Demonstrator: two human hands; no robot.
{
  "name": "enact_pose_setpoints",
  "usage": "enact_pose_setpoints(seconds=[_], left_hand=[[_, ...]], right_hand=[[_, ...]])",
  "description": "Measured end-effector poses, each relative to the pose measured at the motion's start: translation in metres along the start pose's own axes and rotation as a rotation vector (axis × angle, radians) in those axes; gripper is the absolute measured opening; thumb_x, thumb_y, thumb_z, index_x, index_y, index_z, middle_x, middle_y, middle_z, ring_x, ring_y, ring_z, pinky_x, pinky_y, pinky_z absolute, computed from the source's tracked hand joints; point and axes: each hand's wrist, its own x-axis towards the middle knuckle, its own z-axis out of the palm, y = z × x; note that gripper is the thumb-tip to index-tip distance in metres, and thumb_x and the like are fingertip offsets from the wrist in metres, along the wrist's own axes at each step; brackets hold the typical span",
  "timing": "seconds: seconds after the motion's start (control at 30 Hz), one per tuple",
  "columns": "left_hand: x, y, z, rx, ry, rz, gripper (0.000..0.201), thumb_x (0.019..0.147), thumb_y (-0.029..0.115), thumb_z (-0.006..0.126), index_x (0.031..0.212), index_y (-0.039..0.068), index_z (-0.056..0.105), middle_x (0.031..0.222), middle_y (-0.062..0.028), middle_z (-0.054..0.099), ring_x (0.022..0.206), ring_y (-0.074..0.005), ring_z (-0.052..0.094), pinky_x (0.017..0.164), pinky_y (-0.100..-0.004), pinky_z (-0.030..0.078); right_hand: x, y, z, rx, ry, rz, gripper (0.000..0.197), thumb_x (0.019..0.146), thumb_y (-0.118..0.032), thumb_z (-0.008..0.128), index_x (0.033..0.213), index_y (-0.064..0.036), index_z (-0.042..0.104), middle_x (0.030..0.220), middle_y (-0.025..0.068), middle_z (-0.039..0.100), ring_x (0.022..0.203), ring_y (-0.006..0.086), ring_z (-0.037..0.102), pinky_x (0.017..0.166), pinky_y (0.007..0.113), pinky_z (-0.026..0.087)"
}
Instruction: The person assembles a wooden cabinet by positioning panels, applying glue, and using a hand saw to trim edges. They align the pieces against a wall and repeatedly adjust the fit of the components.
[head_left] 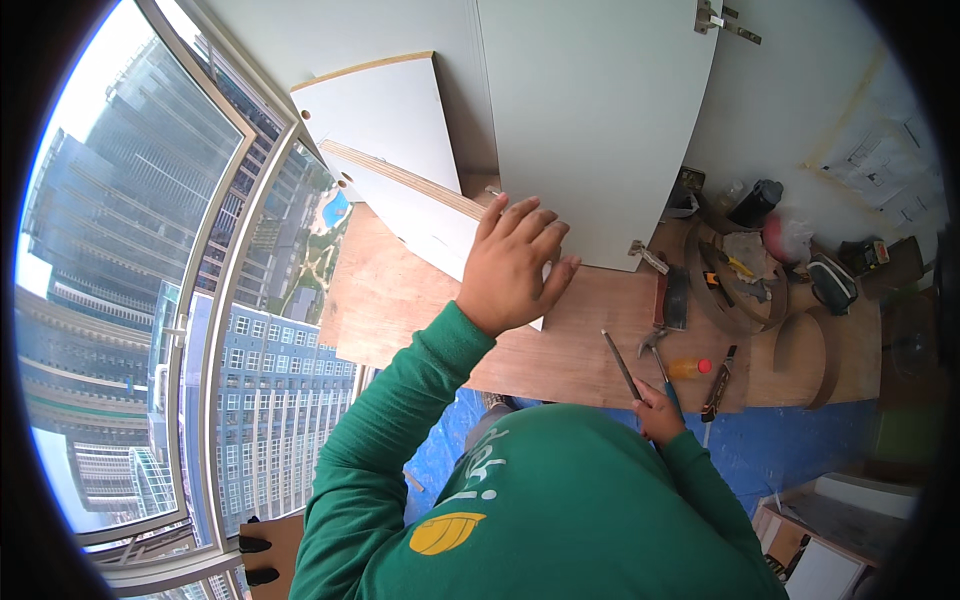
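My left hand [522, 262] rests on the end of a white panel [400, 205] with a layered wood edge, its fingers spread. That panel leans outward in front of a second white panel [385, 110], and part of it is hidden by my hand. Low on the right, my right hand [660, 415] is closed around a slim, dark file [620, 365], whose tapered tip points away from me. Just beside this hand lies a claw hammer [655, 345] with a blue-green handle.
A pale cabinet door [590, 120] with metal hinges stands ahead. Coiled brown edging strips [712, 280], a bottle with a red cap [690, 368] and a utility knife [718, 385] lie on the plywood [580, 310]. Windows [150, 250] line the left; blue sheeting [770, 440] covers the floor.
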Motion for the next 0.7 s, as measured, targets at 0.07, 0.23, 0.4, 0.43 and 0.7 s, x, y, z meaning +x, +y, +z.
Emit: enact_pose_setpoints(seconds=[0.07,0.23,0.4,0.43,0.7], left_hand=[[0.001,0.008,-0.001,-0.009,0.002,0.026,0.036,0.106,0.032,0.062,0.131,0.008,0.072,0.133,-0.0121,0.071,0.137,-0.0363,0.059,0.124,-0.0554,0.035],[0.001,-0.001,-0.008,-0.102,-0.035,0.099,0.043,0.108,0.037,0.059,0.136,0.006,0.071,0.131,-0.0138,0.072,0.133,-0.0365,0.062,0.122,-0.0547,0.037],[0.001,-0.015,-0.012,-0.074,-0.020,0.041,0.047,0.113,0.041,0.049,0.135,0.005,0.071,0.131,-0.0121,0.073,0.132,-0.0334,0.061,0.122,-0.0516,0.038],[0.002,-0.019,-0.014,-0.062,-0.024,0.017,0.048,0.114,0.042,0.047,0.134,0.005,0.071,0.131,-0.0122,0.073,0.132,-0.0334,0.061,0.122,-0.0518,0.037],[0.009,-0.084,-0.027,0.123,-0.084,-0.167,0.045,0.114,0.036,0.044,0.137,0.010,0.072,0.146,-0.0100,0.069,0.145,-0.0318,0.055,0.130,-0.0532,0.027]], right_hand=[[0.002,-0.002,-0.002,-0.017,0.005,0.004,0.063,0.105,-0.012,0.058,0.167,-0.0160,0.047,0.084,0.0036,0.062,0.053,0.0109,0.054,0.049,0.030,0.050],[0.010,-0.007,-0.006,0.022,0.029,-0.054,0.064,0.103,-0.012,0.060,0.166,-0.0138,0.048,0.083,0.0039,0.062,0.052,0.0113,0.055,0.048,0.030,0.049],[0.020,0.000,-0.010,0.033,-0.032,0.033,0.057,0.102,-0.011,0.063,0.158,-0.0046,0.056,0.082,0.0048,0.063,0.052,0.0118,0.057,0.047,0.029,0.049],[0.022,0.002,-0.010,0.029,-0.070,0.071,0.055,0.101,-0.011,0.063,0.155,-0.0033,0.058,0.082,0.0049,0.064,0.052,0.0119,0.058,0.047,0.029,0.050],[0.012,0.006,-0.011,0.156,-0.119,0.032,0.048,0.102,-0.014,0.064,0.149,-0.0047,0.062,0.079,0.0036,0.061,0.054,0.0117,0.057,0.048,0.030,0.050]])
